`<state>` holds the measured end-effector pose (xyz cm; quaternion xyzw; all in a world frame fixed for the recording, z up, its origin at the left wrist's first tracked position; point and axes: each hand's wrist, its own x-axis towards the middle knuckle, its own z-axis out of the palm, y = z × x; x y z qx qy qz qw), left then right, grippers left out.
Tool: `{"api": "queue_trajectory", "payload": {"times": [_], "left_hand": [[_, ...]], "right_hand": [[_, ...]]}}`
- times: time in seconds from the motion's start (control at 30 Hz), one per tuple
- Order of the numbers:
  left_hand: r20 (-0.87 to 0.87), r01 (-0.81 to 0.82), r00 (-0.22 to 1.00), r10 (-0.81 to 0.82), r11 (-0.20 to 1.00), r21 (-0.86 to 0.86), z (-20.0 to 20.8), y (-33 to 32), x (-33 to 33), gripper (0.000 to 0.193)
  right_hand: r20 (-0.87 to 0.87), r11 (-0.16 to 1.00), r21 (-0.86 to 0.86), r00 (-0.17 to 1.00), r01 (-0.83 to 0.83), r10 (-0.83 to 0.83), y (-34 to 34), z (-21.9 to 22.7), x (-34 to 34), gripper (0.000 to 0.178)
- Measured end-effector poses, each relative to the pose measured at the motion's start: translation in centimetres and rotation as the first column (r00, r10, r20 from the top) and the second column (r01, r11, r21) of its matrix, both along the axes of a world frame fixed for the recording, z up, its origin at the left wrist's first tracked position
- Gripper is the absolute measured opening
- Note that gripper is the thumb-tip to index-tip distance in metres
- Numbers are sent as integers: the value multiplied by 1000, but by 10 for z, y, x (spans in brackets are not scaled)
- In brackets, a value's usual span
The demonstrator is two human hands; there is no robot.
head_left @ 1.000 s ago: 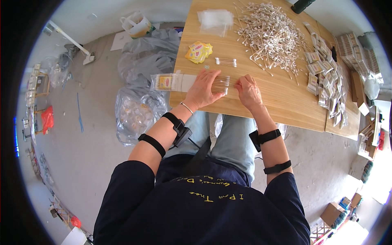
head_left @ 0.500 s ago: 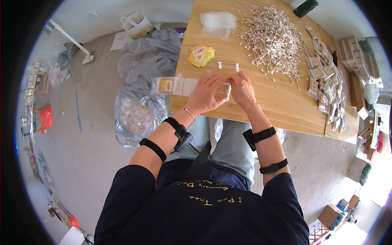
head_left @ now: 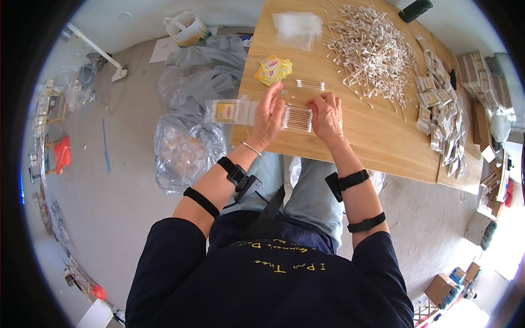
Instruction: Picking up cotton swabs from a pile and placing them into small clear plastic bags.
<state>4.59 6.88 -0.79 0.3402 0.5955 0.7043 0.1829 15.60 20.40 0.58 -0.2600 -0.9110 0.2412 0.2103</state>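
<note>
Left fingers point(head_left: 270, 96) spread from thumb | right fingers point(head_left: 327, 102) bunched, grip unclear | swabs point(head_left: 297, 118): white-tipped brown sticks

Pretty bright in here, with white glare blowing out the lower right edge. Fisheye bends my light-brown wooden table's point(head_left: 377, 136) long edge and the corners go black. The clear, shiny plastic bag point(head_left: 188, 145) catches highlights; the heap of white-tipped cotton swabs point(head_left: 374, 49) kinda mushes together.
</note>
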Motion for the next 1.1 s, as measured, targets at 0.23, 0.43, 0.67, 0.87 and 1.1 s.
{"api": "queue_trajectory", "payload": {"times": [0.23, 0.43, 0.67, 0.87, 1.1], "left_hand": [[115, 8, 993, -5, 1000, -19, -1, 0, 3, 53], [235, 36, 971, -45, 998, 46, -5, 9, 13, 63], [124, 37, 992, -32, 999, -40, -2, 7, 16, 68], [301, 61, 950, -87, 994, 96, -6, 8, 15, 71], [280, 160, 945, -170, 985, 58, -1, 4, 9, 75]], "right_hand": [[17, 999, 27, 999, 41, -42, -18, 3, -2, 13], [-369, 915, -395, 898, 80, -238, -21, -10, -1, 28], [-408, 793, -604, 884, -75, -227, -47, -1, -10, 52], [-429, 866, -499, 874, -17, -230, -30, -12, 7, 55], [354, 952, 187, 920, -244, 166, -50, -4, 19, 90]]}}
